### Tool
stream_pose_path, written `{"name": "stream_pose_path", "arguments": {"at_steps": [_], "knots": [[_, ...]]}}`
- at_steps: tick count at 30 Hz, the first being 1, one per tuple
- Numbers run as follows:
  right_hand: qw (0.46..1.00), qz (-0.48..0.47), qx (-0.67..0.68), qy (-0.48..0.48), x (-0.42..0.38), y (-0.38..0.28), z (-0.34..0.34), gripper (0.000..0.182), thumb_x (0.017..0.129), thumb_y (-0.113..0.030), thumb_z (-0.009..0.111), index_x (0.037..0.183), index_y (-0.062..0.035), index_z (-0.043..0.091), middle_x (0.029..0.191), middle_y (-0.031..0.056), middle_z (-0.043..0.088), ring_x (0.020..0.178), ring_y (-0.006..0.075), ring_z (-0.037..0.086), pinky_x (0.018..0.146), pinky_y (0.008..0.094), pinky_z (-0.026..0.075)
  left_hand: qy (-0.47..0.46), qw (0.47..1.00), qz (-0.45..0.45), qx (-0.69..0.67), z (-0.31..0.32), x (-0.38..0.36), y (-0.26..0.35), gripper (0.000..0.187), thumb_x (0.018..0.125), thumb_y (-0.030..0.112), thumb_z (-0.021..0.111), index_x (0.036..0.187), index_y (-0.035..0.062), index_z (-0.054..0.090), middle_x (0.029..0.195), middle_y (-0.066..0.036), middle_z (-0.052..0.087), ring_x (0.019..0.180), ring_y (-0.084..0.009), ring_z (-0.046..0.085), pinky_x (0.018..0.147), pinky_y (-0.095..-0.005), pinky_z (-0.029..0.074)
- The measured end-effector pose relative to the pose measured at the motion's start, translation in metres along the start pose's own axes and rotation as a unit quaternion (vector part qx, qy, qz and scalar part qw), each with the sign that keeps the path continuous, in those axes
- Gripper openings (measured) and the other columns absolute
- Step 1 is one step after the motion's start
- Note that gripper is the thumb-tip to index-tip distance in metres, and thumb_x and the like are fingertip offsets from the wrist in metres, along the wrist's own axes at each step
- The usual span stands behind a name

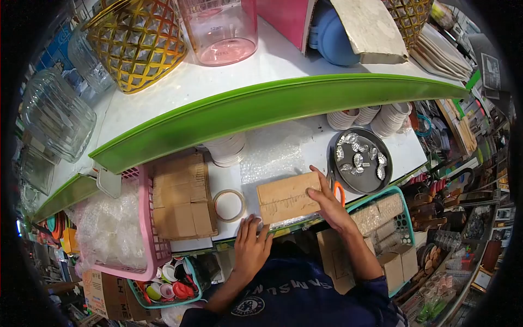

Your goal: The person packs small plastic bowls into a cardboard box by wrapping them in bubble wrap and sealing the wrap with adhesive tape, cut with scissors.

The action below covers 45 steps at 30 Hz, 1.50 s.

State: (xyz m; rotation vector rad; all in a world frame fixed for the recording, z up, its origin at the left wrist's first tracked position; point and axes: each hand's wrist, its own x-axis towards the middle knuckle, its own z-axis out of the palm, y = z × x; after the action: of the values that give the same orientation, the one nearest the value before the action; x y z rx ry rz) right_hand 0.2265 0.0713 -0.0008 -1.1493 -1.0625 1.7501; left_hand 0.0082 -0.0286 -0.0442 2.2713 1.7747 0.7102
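Bubble wrap (109,229) is filling the pink basket (146,218) at the far left, with stacked cardboard pieces (182,199) leaning beside it. Next, a tape roll (229,205) is lying on the white shelf (294,147). The left hand (251,245) is resting flat, fingers spread, gripping nothing. The right hand (329,204) is pressing open-fingered on the cardboard sheet (287,197) lying at the shelf's front edge. Orange-handled scissors (337,188) and a round metal tray (359,161) are sitting further right.
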Motion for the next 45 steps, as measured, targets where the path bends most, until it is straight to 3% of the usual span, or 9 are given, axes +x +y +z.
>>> {"name": "stream_pose_path", "arguments": {"at_steps": [11, 14, 19, 24, 27, 32, 38, 40, 45], "knots": [[0.99, 0.045, -0.131, -0.007, -0.008, -0.004, 0.02, 0.071, 0.095, -0.044, 0.054, 0.15, -0.013, 0.02, 0.141, 0.0237, 0.04, 0.132, 0.0332, 0.039, 0.106, 0.0412, 0.035, 0.016, 0.989, -0.087, -0.115, 0.009, -0.014, -0.013, 0.042, 0.083, 0.017, 0.071, 0.114, -0.0054, 0.052, 0.127, -0.027, 0.054, 0.119, -0.0442, 0.052, 0.101, -0.0485, 0.044], [0.987, 0.024, -0.157, -0.015, -0.007, 0.002, 0.019, 0.073, 0.095, -0.044, 0.054, 0.15, -0.011, 0.019, 0.143, 0.0229, 0.038, 0.13, 0.032, 0.042, 0.099, 0.0407, 0.043, 0.045, 0.989, -0.068, -0.127, 0.005, -0.013, -0.013, 0.049, 0.084, 0.016, 0.07, 0.121, -0.0059, 0.046, 0.125, -0.028, 0.055, 0.118, -0.0453, 0.053, 0.099, -0.0486, 0.045], [0.948, 0.05, -0.311, 0.032, -0.004, 0.005, 0.01, 0.083, 0.091, -0.057, 0.053, 0.15, -0.0063, 0.026, 0.116, 0.0272, 0.061, 0.109, 0.0334, 0.062, 0.09, 0.0388, 0.05, 0.051, 0.983, -0.086, -0.151, 0.006, -0.015, -0.016, 0.059, 0.084, 0.016, 0.071, 0.13, -0.005, 0.041, 0.125, -0.029, 0.055, 0.116, -0.0455, 0.054, 0.097, -0.0488, 0.046], [0.899, 0.063, -0.426, 0.075, -0.01, -0.014, 0.017, 0.082, 0.087, -0.062, 0.054, 0.145, -0.0055, 0.04, 0.106, 0.0268, 0.067, 0.102, 0.0363, 0.066, 0.089, 0.0401, 0.05, 0.014, 0.984, -0.089, -0.151, -0.007, -0.009, -0.01, 0.068, 0.085, 0.015, 0.07, 0.138, -0.0056, 0.032, 0.124, -0.03, 0.051, 0.115, -0.0447, 0.053, 0.097, -0.0484, 0.044], [0.879, 0.047, -0.465, 0.092, -0.013, -0.018, 0.018, 0.078, 0.086, -0.061, 0.056, 0.14, -0.005, 0.047, 0.109, 0.026, 0.066, 0.102, 0.0364, 0.066, 0.09, 0.041, 0.05, 0.008, 0.981, -0.101, -0.168, -0.013, -0.005, -0.004, 0.067, 0.083, 0.014, 0.071, 0.138, -0.0033, 0.036, 0.13, -0.028, 0.047, 0.119, -0.0443, 0.05, 0.099, -0.048, 0.042], [0.875, 0.05, -0.472, 0.097, -0.014, -0.024, 0.02, 0.075, 0.085, -0.061, 0.059, 0.134, -0.0042, 0.055, 0.108, 0.0251, 0.066, 0.102, 0.0351, 0.065, 0.089, 0.0408, 0.05, 0.194, 0.973, -0.003, -0.125, -0.012, 0.003, 0.0, 0.053, 0.081, 0.019, 0.071, 0.129, 0.0033, 0.055, 0.134, -0.02, 0.05, 0.127, -0.0395, 0.046, 0.107, -0.0545, 0.033], [0.83, -0.019, -0.549, 0.091, -0.006, -0.035, 0.007, 0.08, 0.082, -0.061, 0.064, 0.137, -0.0045, 0.051, 0.113, 0.0227, 0.062, 0.099, 0.0334, 0.065, 0.083, 0.0414, 0.052, 0.118, 0.985, 0.101, -0.075, -0.021, 0.044, 0.015, 0.029, 0.081, 0.018, 0.07, 0.108, 0.0075, 0.07, 0.13, -0.016, 0.056, 0.127, -0.0343, 0.048, 0.109, -0.0557, 0.031], [0.858, -0.089, -0.506, 0.014, 0.011, -0.038, -0.015, 0.082, 0.082, -0.057, 0.066, 0.141, -0.0034, 0.045, 0.118, 0.0227, 0.06, 0.1, 0.0317, 0.065, 0.083, 0.0392, 0.052, 0.109, 0.986, 0.117, -0.056, -0.013, 0.048, 0.014, 0.024, 0.082, 0.018, 0.07, 0.104, 0.0091, 0.072, 0.126, -0.011, 0.06, 0.125, -0.0306, 0.051, 0.109, -0.0546, 0.031], [0.925, -0.155, -0.339, 0.071, 0.082, -0.034, -0.044, 0.079, 0.09, -0.051, 0.062, 0.145, -0.0009, 0.036, 0.128, 0.0244, 0.054, 0.109, 0.0285, 0.061, 0.088, 0.0359, 0.049, 0.118, 0.985, 0.112, -0.065, -0.007, 0.047, 0.014, 0.024, 0.079, 0.015, 0.072, 0.103, 0.0112, 0.072, 0.126, -0.009, 0.061, 0.126, -0.0305, 0.05, 0.11, -0.0544, 0.031]]}}
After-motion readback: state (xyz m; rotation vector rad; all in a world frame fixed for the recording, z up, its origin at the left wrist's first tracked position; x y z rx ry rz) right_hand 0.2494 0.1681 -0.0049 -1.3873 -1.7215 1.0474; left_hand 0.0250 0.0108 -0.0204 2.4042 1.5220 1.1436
